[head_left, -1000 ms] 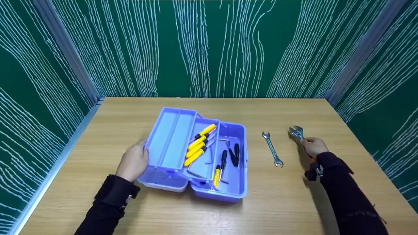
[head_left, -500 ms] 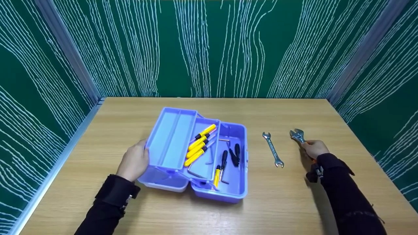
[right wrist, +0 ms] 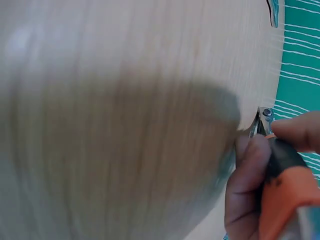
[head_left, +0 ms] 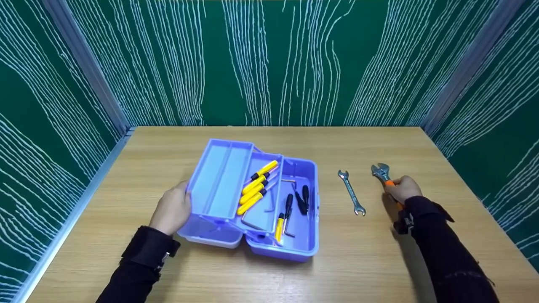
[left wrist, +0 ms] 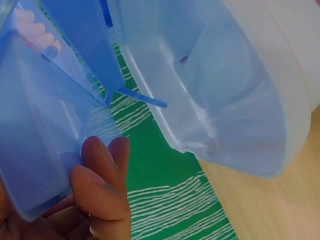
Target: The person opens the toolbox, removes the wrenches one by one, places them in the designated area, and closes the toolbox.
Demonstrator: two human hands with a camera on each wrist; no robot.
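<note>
At the left of an open blue-purple toolbox [head_left: 311, 198], my left hand [head_left: 172, 208] grips the side of its raised upper tray [head_left: 219, 176]. The left wrist view shows the fingers [left wrist: 102, 197] curled at the tray's blue plastic corner [left wrist: 40, 165]. My right hand [head_left: 405, 189] holds an adjustable wrench [head_left: 381, 171] by its orange handle, the metal head pointing away. In the right wrist view, thumb and fingers pinch the orange and black handle [right wrist: 287, 195]. To the left of that hand, a double open-end wrench [head_left: 352, 193] lies on the table.
Several yellow-handled screwdrivers [head_left: 252, 202] lie in the toolbox's middle tray with hex keys [head_left: 252, 224]. Its bottom compartment holds black-handled tools [head_left: 301, 203] and another yellow handle [head_left: 279, 227]. Green walls with white lines [head_left: 294, 63] enclose the wooden table [head_left: 362, 265].
My right hand and the adjustable wrench have shifted slightly, and more of the orange handle shows in front of the fingers. The left hand and the toolbox stay in place.
</note>
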